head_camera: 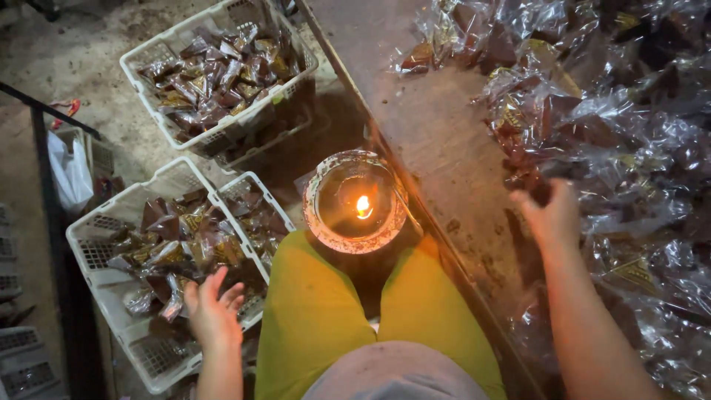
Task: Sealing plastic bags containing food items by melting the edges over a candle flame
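Note:
My left hand (pixel 213 310) hovers open, palm up, over the near white basket (pixel 104 241), which holds several brown sweets in clear wrappers (pixel 181 241). My right hand (pixel 552 211) reaches onto the dark wooden table (pixel 437 126) and touches the edge of a large pile of clear-wrapped brown packets (pixel 622 118); its fingertips are partly hidden among them, so I cannot tell whether it grips one. Between my knees, in yellow-green trousers (pixel 311 311), stands a round glass oil lamp (pixel 355 201) with a small lit flame (pixel 364 207).
A second white basket (pixel 159 55) full of wrapped packets sits farther away on the left, stacked on another basket. A white bag (pixel 70 174) and a black metal bar (pixel 44 170) stand at far left on the concrete floor.

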